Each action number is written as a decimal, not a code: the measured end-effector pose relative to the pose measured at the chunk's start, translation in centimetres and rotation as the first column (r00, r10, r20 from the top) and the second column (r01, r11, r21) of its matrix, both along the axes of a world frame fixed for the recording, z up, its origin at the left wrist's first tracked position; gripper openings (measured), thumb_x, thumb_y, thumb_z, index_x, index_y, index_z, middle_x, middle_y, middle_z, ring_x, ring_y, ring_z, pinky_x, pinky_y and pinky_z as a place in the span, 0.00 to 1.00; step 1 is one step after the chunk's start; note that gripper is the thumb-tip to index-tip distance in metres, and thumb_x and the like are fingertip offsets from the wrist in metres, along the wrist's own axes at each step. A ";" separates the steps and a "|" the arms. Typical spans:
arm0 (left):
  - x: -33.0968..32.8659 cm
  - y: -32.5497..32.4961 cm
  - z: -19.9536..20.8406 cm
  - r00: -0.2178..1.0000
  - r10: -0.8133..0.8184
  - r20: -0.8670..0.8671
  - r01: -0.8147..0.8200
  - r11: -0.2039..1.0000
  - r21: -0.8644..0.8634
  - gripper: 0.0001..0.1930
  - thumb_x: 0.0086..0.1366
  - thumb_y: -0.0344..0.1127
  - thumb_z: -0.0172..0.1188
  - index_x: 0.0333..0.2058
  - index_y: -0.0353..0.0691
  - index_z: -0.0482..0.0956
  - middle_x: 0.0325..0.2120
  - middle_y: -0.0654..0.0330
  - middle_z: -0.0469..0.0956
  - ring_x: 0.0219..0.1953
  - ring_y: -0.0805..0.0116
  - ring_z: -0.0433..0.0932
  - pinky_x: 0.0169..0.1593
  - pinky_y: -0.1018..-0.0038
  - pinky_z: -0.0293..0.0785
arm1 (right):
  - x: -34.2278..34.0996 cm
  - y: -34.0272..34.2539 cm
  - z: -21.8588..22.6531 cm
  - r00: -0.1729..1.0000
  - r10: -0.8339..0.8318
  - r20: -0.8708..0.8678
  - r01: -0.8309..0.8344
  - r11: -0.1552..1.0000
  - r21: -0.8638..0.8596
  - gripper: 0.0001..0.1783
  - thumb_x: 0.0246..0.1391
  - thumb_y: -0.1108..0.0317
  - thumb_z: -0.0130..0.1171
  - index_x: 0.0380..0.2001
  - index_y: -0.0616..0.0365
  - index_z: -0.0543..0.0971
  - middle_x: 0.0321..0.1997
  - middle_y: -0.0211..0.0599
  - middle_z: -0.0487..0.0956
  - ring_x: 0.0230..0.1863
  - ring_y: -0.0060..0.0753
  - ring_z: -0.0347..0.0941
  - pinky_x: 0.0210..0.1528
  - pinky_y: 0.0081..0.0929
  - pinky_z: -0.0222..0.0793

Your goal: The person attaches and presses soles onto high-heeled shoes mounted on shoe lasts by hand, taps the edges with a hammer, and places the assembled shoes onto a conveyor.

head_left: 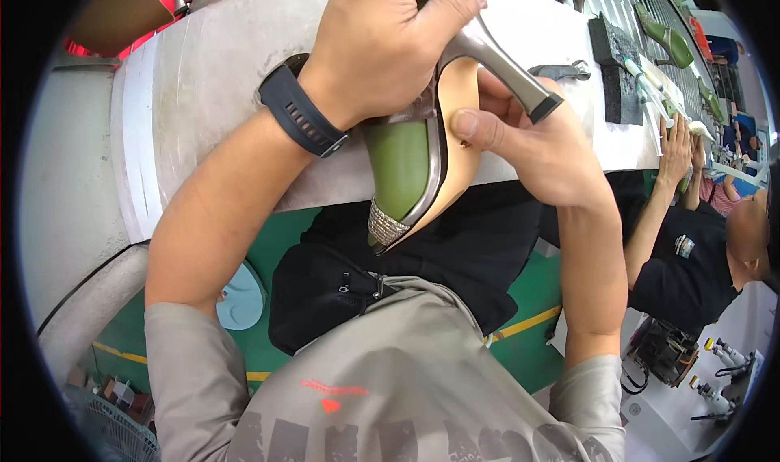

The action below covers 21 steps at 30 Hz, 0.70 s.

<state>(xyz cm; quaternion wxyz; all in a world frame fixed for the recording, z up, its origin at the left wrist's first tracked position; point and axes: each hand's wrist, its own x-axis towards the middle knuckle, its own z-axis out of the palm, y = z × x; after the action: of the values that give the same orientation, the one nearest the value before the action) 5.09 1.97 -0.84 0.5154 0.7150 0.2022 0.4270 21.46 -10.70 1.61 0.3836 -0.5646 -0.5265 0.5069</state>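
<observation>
A high-heeled shoe (pixel 459 149) is tilted in front of me, toe downward, its tan sole facing right. Inside it sits a green shoe last (pixel 400 161), and a band of sparkling stones crosses the toe. The grey heel (pixel 508 68) with a black tip points to the lower right. My left hand (pixel 378 43), with a dark watch at the wrist, is closed around the shoe's back near the heel's base; some fingertips are hidden. My right hand (pixel 536 137) holds the sole side, thumb pressed on the sole, other fingers behind the shoe.
The pale worktable (pixel 211 80) carries a metal hand tool (pixel 561 71) and a black block (pixel 615 72). Beyond it, a roller conveyor bears green shoes on lasts (pixel 666 39). A co-worker (pixel 691 242) at right has hands near white tubes. A light-blue round object (pixel 242 299) stands below.
</observation>
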 end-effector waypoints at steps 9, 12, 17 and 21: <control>1.1 -0.5 -0.5 0.972 0.109 0.208 -0.139 0.981 0.133 0.16 0.76 0.37 0.55 0.36 0.28 0.84 0.28 0.46 0.82 0.31 0.56 0.82 0.38 0.67 0.76 | 0.2 0.3 0.1 0.998 0.012 -0.065 -0.013 1.000 -0.014 0.19 0.62 0.62 0.73 0.49 0.65 0.83 0.35 0.29 0.85 0.36 0.17 0.75 0.38 0.25 0.72; 0.9 -0.4 -0.4 0.979 0.107 0.174 -0.129 0.984 0.121 0.16 0.76 0.36 0.56 0.36 0.28 0.84 0.27 0.45 0.81 0.31 0.55 0.82 0.38 0.66 0.76 | -0.7 0.3 0.3 0.996 -0.039 -0.075 0.038 0.999 -0.019 0.19 0.61 0.66 0.72 0.50 0.67 0.82 0.36 0.31 0.85 0.40 0.19 0.78 0.41 0.25 0.75; 1.4 0.3 -1.1 0.974 0.106 0.200 -0.151 0.963 0.224 0.16 0.76 0.36 0.56 0.35 0.27 0.83 0.28 0.46 0.82 0.31 0.58 0.81 0.37 0.67 0.76 | -2.8 0.1 -0.1 0.971 -0.211 -0.113 0.217 0.975 0.049 0.18 0.60 0.71 0.70 0.50 0.69 0.81 0.38 0.34 0.85 0.41 0.20 0.79 0.42 0.25 0.77; 1.5 0.6 -1.1 0.973 0.103 0.208 -0.119 0.990 0.069 0.17 0.77 0.38 0.57 0.35 0.27 0.83 0.28 0.49 0.83 0.31 0.67 0.80 0.37 0.69 0.75 | -2.6 0.8 -0.3 0.963 -0.265 -0.056 0.270 0.959 0.092 0.19 0.61 0.68 0.70 0.50 0.69 0.80 0.40 0.35 0.85 0.40 0.20 0.79 0.43 0.26 0.78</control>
<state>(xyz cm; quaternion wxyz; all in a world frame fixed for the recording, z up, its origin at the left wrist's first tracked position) 6.61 2.59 -1.93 0.4794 0.6753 0.1707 0.5339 18.83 -9.86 1.28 0.4873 -0.5999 -0.4613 0.4358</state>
